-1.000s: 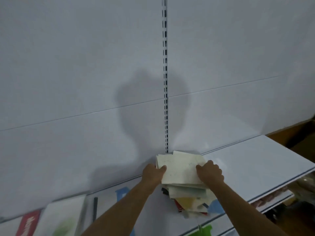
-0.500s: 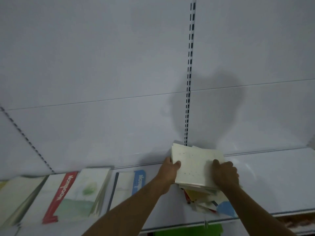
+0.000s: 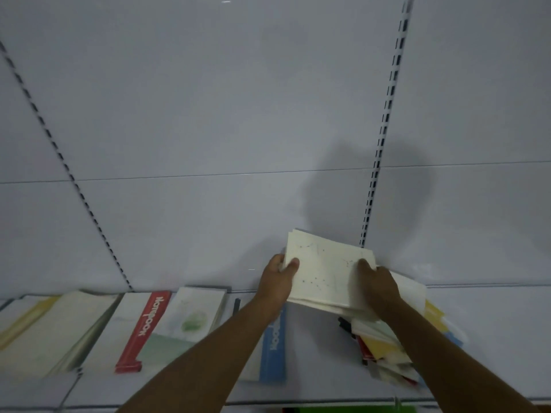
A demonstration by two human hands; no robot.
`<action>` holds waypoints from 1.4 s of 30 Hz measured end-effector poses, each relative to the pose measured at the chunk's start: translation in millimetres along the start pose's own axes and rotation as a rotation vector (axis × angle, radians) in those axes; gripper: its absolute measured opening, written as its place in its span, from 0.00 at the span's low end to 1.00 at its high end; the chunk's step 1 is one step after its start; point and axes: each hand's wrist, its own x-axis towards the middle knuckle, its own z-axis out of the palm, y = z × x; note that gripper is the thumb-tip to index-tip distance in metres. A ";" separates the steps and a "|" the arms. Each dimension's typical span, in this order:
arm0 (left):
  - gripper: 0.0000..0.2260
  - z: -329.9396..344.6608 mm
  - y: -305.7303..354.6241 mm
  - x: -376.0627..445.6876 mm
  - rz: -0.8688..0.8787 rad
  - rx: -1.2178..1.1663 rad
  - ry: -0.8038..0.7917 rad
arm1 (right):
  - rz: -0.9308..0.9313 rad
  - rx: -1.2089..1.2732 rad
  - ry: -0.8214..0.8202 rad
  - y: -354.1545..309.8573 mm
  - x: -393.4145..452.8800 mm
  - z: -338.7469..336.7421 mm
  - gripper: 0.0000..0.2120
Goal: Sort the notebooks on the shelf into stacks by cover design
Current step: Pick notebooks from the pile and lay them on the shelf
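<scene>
While gripped, notebooks point(image 3: 325, 272) between hands.

Retail shop interior, prob. stationery section. Evidence: white metal gondola back panel point(image 3: 208, 114) filling upper and centre frame, w/ slotted uprights point(image 3: 384, 129) running top to bottom at right of centre and diagonally at left, as used for adjustable brackets. Flat white shelf point(image 3: 492, 338) spans lower frame. Merchandise laid out in rows along lower left: several like notebooks, incl. one w/ red spine band point(image 3: 143, 329) lettered "Notebook", one w/ blue band point(image 3: 272, 350), one w/ yellow band point(image 3: 26, 320). Mixed pile of notebooks point(image 3: 384, 350) at lower right. Identical stock in multiples, no furniture or household items in view.
</scene>
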 end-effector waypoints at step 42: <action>0.16 9.7 -15.1 -17.9 -0.144 -0.401 -0.149 | -0.068 0.111 -0.237 3.4 -52.3 -5.5 0.14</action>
